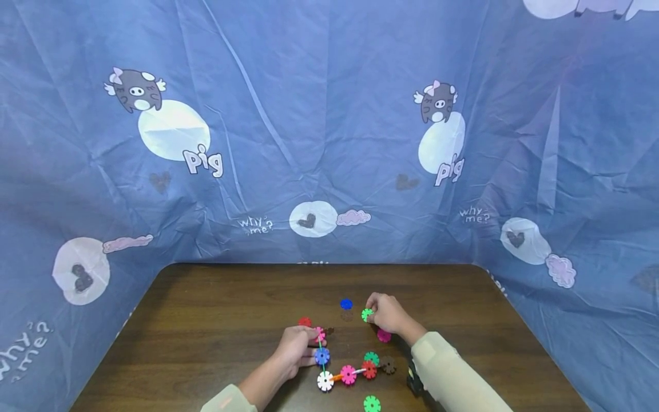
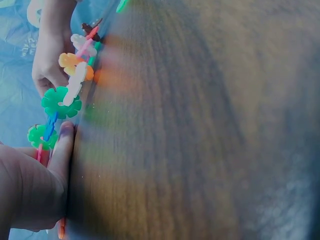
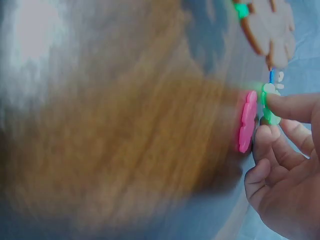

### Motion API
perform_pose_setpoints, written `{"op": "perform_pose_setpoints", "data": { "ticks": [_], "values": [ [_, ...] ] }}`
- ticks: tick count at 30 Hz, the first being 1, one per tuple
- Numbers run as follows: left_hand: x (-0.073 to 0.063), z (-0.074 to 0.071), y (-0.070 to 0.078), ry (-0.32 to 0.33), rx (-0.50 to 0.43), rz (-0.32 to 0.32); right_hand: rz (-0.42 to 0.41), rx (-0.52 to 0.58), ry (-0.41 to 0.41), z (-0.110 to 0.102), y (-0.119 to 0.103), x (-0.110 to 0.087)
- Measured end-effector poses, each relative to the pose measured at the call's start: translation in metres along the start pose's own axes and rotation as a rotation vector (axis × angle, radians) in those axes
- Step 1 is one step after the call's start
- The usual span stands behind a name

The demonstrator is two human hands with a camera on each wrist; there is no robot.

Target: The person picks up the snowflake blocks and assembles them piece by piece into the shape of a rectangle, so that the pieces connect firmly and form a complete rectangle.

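My left hand (image 1: 296,350) grips the end of an L-shaped chain of slotted flower-shaped discs at a pink disc (image 1: 319,333). From there the chain runs through a blue disc (image 1: 322,356) to a white disc (image 1: 325,381), then rightward past another pink disc (image 1: 348,375) and a red disc (image 1: 369,369). Several linking discs show edge-on. In the left wrist view, the thumb lies beside a green disc (image 2: 35,135) of the chain. My right hand (image 1: 389,314) pinches a loose bright green disc (image 3: 270,118) between thumb and fingers, just above the table.
Beneath the right hand is a magenta disc (image 1: 384,336). A blue disc (image 1: 346,304) and a red disc (image 1: 305,322) lie farther back, and a green disc (image 1: 372,404) near the front. Blue cloth (image 1: 329,143) hangs behind the brown table (image 1: 231,286).
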State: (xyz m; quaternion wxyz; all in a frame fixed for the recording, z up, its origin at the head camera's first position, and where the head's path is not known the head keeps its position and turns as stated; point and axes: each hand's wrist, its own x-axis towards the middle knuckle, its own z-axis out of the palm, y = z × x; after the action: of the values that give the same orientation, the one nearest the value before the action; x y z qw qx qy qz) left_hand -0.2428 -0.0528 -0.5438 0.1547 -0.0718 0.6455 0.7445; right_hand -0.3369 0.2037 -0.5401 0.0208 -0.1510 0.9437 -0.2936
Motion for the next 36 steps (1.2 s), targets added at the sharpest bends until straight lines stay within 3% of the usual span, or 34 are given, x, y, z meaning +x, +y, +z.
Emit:
{"op": "perform_pose_setpoints", "data": {
  "ticks": [8,18,36],
  "values": [
    [-0.001,0.000,0.000,-0.006,0.002,0.010,0.083,0.220,-0.004,-0.001,-0.008,-0.004],
    [-0.002,0.001,0.001,-0.004,-0.015,0.009,0.110,0.525,-0.015,0.007,-0.032,-0.015],
    [-0.002,0.000,0.000,-0.003,-0.030,0.008,0.116,0.587,-0.154,0.020,-0.053,-0.025]
  ]
}}
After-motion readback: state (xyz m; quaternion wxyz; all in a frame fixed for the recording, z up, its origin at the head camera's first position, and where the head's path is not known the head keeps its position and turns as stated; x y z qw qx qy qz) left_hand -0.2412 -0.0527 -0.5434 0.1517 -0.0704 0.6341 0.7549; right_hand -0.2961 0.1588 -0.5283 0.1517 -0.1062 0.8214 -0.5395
